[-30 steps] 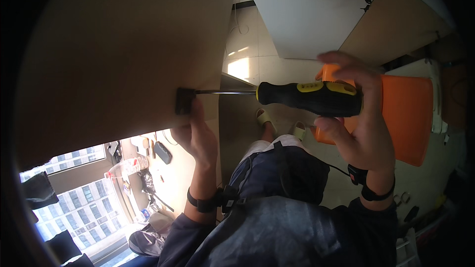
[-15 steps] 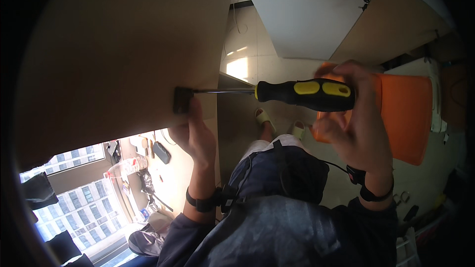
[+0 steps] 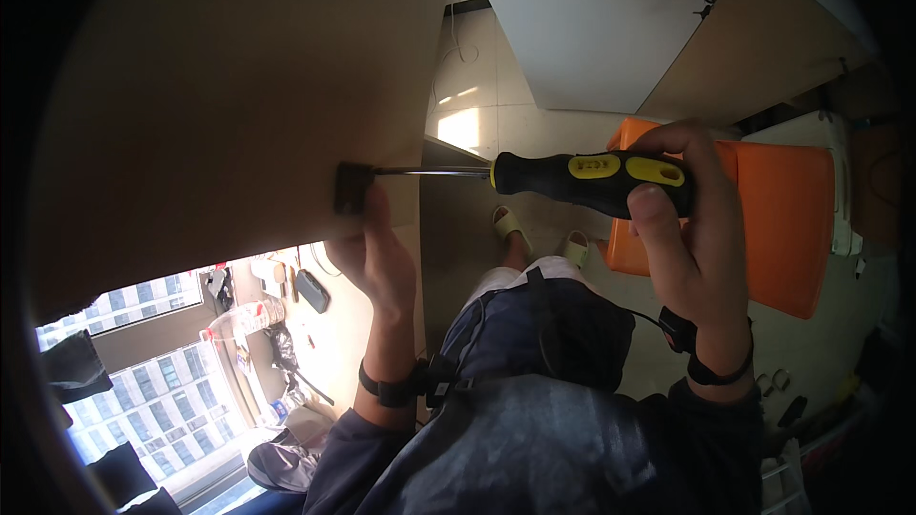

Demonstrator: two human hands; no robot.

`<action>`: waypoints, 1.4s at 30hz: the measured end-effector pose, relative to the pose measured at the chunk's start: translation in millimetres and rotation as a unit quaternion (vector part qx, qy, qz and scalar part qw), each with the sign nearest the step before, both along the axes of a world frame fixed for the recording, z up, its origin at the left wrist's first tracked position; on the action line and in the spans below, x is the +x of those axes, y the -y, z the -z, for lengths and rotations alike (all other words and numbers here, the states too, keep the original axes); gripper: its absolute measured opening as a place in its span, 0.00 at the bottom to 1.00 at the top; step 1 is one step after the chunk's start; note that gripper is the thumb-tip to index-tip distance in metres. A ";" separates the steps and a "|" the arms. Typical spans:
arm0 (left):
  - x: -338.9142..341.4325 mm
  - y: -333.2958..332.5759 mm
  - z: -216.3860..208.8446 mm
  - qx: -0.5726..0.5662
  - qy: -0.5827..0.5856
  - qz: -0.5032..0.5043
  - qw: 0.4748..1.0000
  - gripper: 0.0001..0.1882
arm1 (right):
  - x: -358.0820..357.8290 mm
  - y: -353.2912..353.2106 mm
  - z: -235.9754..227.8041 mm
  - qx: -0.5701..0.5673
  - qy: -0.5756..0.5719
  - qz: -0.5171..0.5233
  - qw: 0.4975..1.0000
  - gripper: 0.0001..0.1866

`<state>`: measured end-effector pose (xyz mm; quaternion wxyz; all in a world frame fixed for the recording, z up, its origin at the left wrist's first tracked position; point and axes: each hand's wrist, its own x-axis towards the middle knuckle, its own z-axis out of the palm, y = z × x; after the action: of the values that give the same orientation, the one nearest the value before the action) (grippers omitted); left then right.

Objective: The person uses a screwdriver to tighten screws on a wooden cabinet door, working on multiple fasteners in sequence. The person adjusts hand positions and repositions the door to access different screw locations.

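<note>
A screwdriver [image 3: 592,181] with a black and yellow handle lies level across the view, its shaft pointing left. My right hand [image 3: 701,229] grips the butt end of the handle, thumb below and fingers over the top. The tip of the shaft meets a small black block [image 3: 353,189] on the face of a large brown panel [image 3: 219,105]. Against that block my left hand [image 3: 379,248] presses its thumb; its other fingers go behind the panel's lower edge and are hidden. How the block is fixed to the panel does not show.
An orange chair [image 3: 778,219] stands to the right, beyond my right hand. White and brown cabinet panels [image 3: 592,24] rise at the far right. Beside the window at lower left, a plastic bottle [image 3: 243,322] and a dark case [image 3: 311,292] lie on a light surface.
My right hand, blurred with fingers apart around the handle before, now closes on its butt end. The handle has turned slightly. My left hand and the block stay in place.
</note>
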<state>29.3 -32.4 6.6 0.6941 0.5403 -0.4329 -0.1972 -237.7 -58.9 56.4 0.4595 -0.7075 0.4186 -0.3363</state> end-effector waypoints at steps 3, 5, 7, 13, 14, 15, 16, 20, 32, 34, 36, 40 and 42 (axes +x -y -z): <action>-3.3 1.2 -3.2 -0.001 -0.009 0.005 1.000 0.05 | 11.1 -3.7 11.1 -0.080 0.140 0.024 0.987 0.24; -3.3 0.9 -4.2 -0.002 -0.013 0.005 1.000 0.05 | 12.7 2.7 18.5 -0.177 0.151 -0.012 0.972 0.23; -1.3 -1.2 -2.3 0.002 -0.015 -0.002 1.000 0.05 | 6.6 3.1 9.5 -0.086 0.088 -0.013 0.992 0.22; -1.8 1.0 -4.0 0.014 -0.009 0.005 1.000 0.05 | 9.2 -1.3 15.8 -0.152 0.083 0.027 0.984 0.20; -2.3 0.9 -4.3 0.011 -0.011 -0.002 1.000 0.05 | 10.0 -0.9 15.0 -0.149 0.075 0.015 0.986 0.20; -2.2 0.3 -4.0 0.008 -0.014 -0.009 1.000 0.05 | 10.5 -0.3 14.0 -0.146 0.067 0.003 0.987 0.21; -0.9 -1.6 -2.8 0.010 -0.013 -0.010 1.000 0.05 | 5.5 -0.1 6.9 -0.087 0.028 -0.007 0.996 0.22; 0.8 -1.0 -1.3 0.010 -0.010 0.006 1.000 0.05 | 10.6 -1.3 17.3 -0.089 0.133 0.030 0.987 0.24; 15.8 -3.8 4.4 0.019 0.090 0.037 0.995 0.13 | -39.4 10.4 46.6 -0.051 0.335 0.172 0.925 0.18; 8.8 -5.1 0.8 0.027 0.081 0.021 0.996 0.14 | -37.4 21.8 50.0 -0.062 0.313 0.272 0.908 0.18; 11.4 -9.0 0.5 0.048 0.109 0.005 0.993 0.12 | -39.9 41.9 54.0 0.015 0.470 0.350 0.810 0.19; -11.3 1.6 -5.6 0.068 0.121 -0.069 0.988 0.10 | -34.1 106.6 42.8 -0.057 0.458 0.241 0.854 0.10; -16.3 8.5 -5.4 0.075 0.175 -0.125 0.974 0.09 | -34.4 137.5 40.1 -0.075 0.409 0.246 0.876 0.09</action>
<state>13.0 -40.9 12.1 0.5845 0.6665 -0.4607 -0.0430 -272.1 -196.4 16.3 0.4379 -0.4133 0.3276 -0.7281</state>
